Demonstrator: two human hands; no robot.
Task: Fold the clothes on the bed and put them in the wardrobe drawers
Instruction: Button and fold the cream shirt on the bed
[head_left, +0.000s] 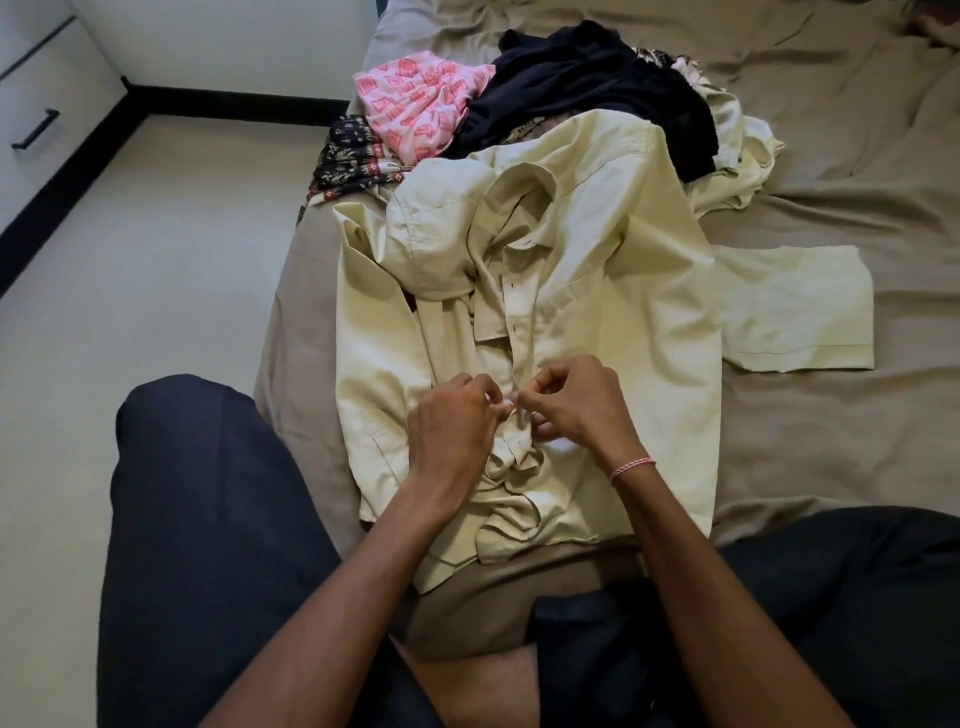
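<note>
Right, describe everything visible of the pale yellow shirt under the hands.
The shirt is pale yellow, seemingly light woven cloth, with collar, small dark buttons and a chest pocket. It lies front up on the bed, collar away from the person. One short sleeve lies flat to the right; the other side is bunched over the front, the hem rumpled. The left hand and right hand pinch its button strip low down. A dark garment touches its far shoulder.

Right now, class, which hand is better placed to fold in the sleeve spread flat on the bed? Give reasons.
Probably the right hand: the spread sleeve lies on its side of the shirt; the left hand would have to cross the front.
</note>
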